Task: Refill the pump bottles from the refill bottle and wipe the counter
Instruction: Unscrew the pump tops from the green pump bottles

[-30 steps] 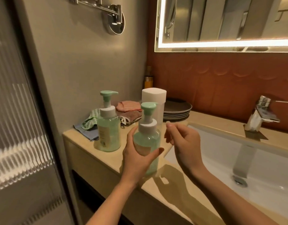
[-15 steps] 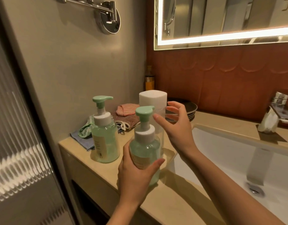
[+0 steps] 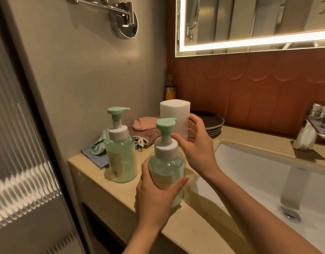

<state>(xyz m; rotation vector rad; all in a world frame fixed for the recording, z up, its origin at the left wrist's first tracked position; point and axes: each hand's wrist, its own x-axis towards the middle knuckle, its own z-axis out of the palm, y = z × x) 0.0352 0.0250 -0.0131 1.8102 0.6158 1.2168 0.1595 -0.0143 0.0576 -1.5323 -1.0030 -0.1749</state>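
Head view: beige stone bench (image 3: 185,228) beside white sink basin (image 3: 259,180). Left hand (image 3: 156,198) grips near green-tinted pump bottle with mint pump head (image 3: 167,167) at the bench's front edge, probably steadying it for opening. Right hand (image 3: 198,151), fingers spread, curves round clear refill bottle with white square cap (image 3: 174,109) just behind (contact unclear, cannot tell if gripping). Second matching pump bottle (image 3: 121,158) stands left. Folded cloths (image 3: 145,125) and dark stacked plates (image 3: 213,123) crowd behind; the near pump head sits in the reach path.
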